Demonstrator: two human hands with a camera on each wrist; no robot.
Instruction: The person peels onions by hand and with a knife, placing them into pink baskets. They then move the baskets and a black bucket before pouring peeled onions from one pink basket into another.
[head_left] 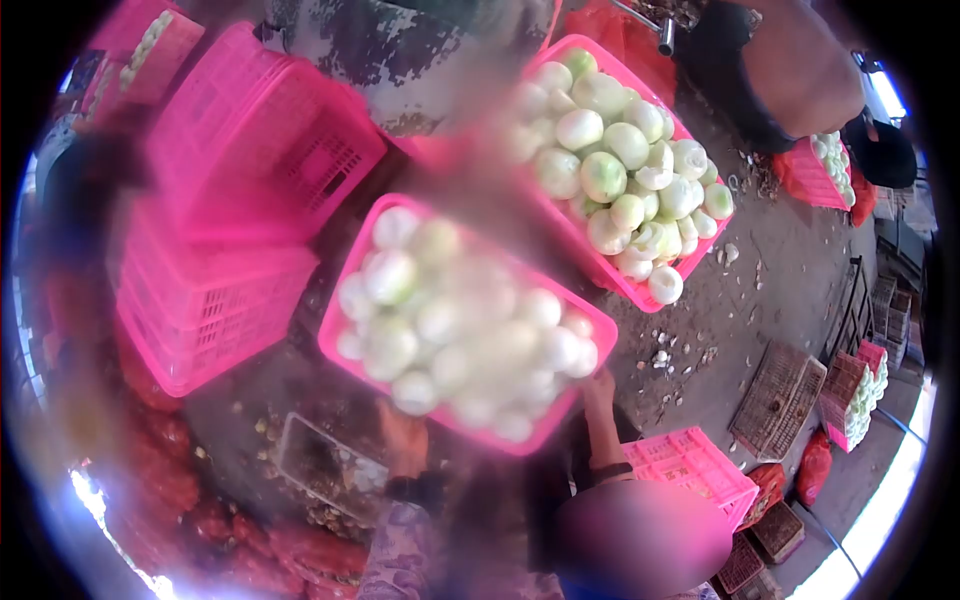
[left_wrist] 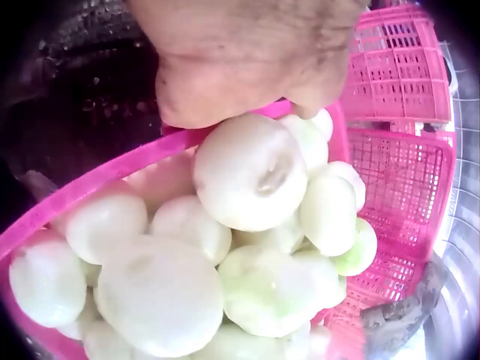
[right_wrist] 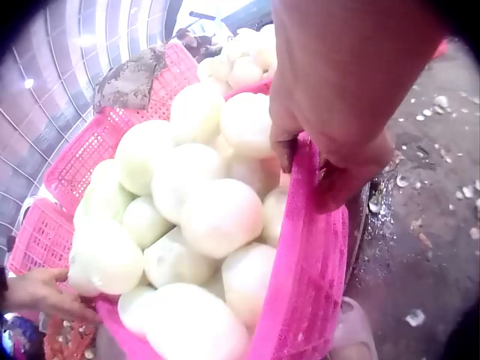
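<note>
A pink plastic crate [head_left: 330, 335] heaped with peeled white onions [head_left: 392, 275] is between my two hands. My left hand [head_left: 405, 440] grips its near rim at the left; in the left wrist view that hand [left_wrist: 247, 67] curls over the pink rim [left_wrist: 97, 171], right beside a large onion [left_wrist: 250, 172]. At the right end my right hand [head_left: 600, 395] holds the rim. The right wrist view shows this hand [right_wrist: 337, 161] with its thumb inside the crate wall [right_wrist: 300, 277] and fingers outside. A blur covers part of the onions in the head view.
A second full onion crate [head_left: 695, 265] stands just beyond, to the right. Stacked pink crates [head_left: 215, 310] rise at the left. Below lies a grey tray [head_left: 310, 465] near red mesh sacks [head_left: 290, 550]. Onion scraps [head_left: 662, 358] litter the floor. Another person [head_left: 800, 70] is at upper right.
</note>
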